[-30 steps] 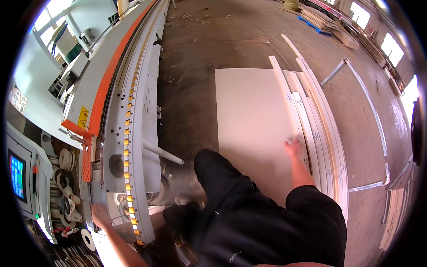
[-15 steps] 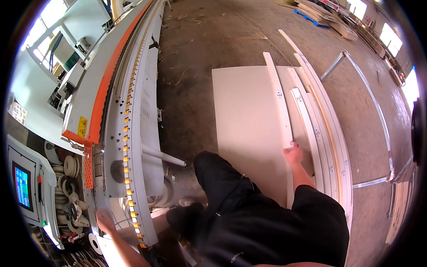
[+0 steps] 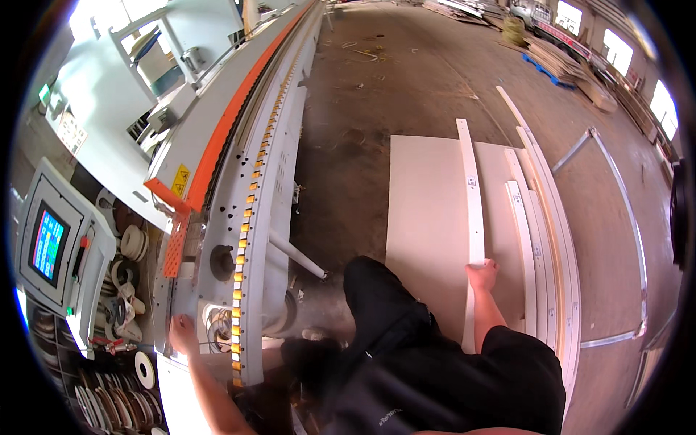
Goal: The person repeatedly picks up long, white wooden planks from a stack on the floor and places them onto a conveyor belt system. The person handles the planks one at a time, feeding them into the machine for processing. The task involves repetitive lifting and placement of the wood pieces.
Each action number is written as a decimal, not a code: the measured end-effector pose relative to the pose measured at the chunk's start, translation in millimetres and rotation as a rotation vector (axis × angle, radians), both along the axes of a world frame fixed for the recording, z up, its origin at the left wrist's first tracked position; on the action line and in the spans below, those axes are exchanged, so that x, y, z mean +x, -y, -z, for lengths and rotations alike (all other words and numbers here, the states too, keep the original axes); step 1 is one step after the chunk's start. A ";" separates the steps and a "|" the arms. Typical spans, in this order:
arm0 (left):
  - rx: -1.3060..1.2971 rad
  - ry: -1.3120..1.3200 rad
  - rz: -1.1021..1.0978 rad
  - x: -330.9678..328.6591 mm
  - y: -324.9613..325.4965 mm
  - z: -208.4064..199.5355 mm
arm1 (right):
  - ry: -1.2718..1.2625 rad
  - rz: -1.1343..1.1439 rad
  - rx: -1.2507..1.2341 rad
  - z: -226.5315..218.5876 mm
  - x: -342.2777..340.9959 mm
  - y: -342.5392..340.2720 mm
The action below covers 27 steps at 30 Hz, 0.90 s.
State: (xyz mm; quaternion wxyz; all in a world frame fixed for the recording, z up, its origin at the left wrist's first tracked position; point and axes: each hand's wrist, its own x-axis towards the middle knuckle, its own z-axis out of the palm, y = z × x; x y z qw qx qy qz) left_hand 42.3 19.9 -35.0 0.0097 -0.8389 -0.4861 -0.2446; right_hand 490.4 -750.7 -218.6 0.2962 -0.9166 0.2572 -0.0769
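Note:
My right hand (image 3: 481, 275) is closed round the near part of a long, narrow white strip of board (image 3: 471, 196). That strip lies lengthwise over a wide, pale flat panel (image 3: 424, 196), and its near end runs down beside my sleeve. Several more white strips (image 3: 523, 225) lie side by side along the panel's right part. On the left, my left hand (image 3: 183, 333) rests at the near end of a long machine (image 3: 210, 290), just below its orange perforated guard (image 3: 174, 250). The fingers of that hand are mostly hidden, and no held thing shows.
Yellow rollers (image 3: 237, 312) line the machine's near side, and a pale bar (image 3: 297, 254) juts out from it. A control screen (image 3: 49, 245) stands far left above rolls of edging (image 3: 134, 243). A metal frame (image 3: 622, 196) lies to the right.
The whole view has swung left. The strip in my right hand has shifted slightly nearer and left over the panel. My left hand stays at the machine's near end.

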 end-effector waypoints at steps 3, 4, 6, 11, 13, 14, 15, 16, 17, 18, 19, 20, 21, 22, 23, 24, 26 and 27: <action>0.081 0.041 0.018 -13.1 -7.0 12.4 | 0.004 -0.058 -0.015 -24.6 -7.7 -2.4; 0.079 0.047 0.014 -10.1 -8.1 11.9 | 0.024 -0.091 -0.022 -36.2 -10.3 0.9; 0.067 0.044 0.031 -12.3 -13.4 14.5 | 0.058 -0.172 -0.024 -53.5 -15.9 8.8; 0.099 0.025 0.008 -8.5 -11.1 12.6 | 0.286 -0.373 -0.081 -113.8 -19.3 9.8; 0.083 0.037 -0.010 -3.1 -5.3 10.1 | 0.328 -0.441 -0.090 -146.1 -22.9 8.8; 0.077 0.042 -0.023 -4.8 -4.3 9.0 | 0.352 -0.508 -0.095 -155.9 -22.6 9.1; 0.075 0.047 -0.011 -7.5 -6.6 9.5 | 0.377 -0.575 -0.099 -164.3 -22.2 9.7; 0.069 0.052 0.004 -6.7 -6.3 9.7 | 0.401 -0.637 -0.108 -171.5 -22.8 12.8; 0.062 0.055 0.017 -5.5 -3.5 8.5 | 0.482 -0.728 -0.130 -175.7 -21.8 18.8; 0.055 0.059 0.029 -4.5 -0.9 6.9 | 0.491 -0.789 -0.117 -180.2 -21.6 22.7; 0.022 0.069 0.052 1.0 5.7 2.6 | 0.498 -0.844 -0.108 -188.1 -23.1 27.2; 0.054 0.081 0.056 -4.4 5.5 2.7 | 0.506 -0.913 -0.089 -192.2 -21.9 26.8; 0.088 0.093 0.059 -8.4 5.6 3.3 | 0.543 -0.971 -0.075 -191.3 -19.8 26.8; 0.117 0.105 0.067 -11.2 6.0 4.9 | 0.545 -1.016 -0.061 -188.5 -19.9 27.6; 0.091 0.101 0.088 -9.1 12.1 1.2 | 0.547 -1.058 -0.054 -186.6 -19.5 30.0; 0.065 0.185 0.105 -7.3 19.1 -2.2 | 0.549 -1.102 -0.044 -186.3 -16.4 30.1; 0.022 0.349 0.139 -0.9 42.7 -12.6 | 0.566 -1.208 -0.041 -195.0 -17.8 19.1; 0.095 0.482 0.146 6.4 59.2 -9.9 | 0.561 -1.259 -0.045 -197.5 -17.8 10.6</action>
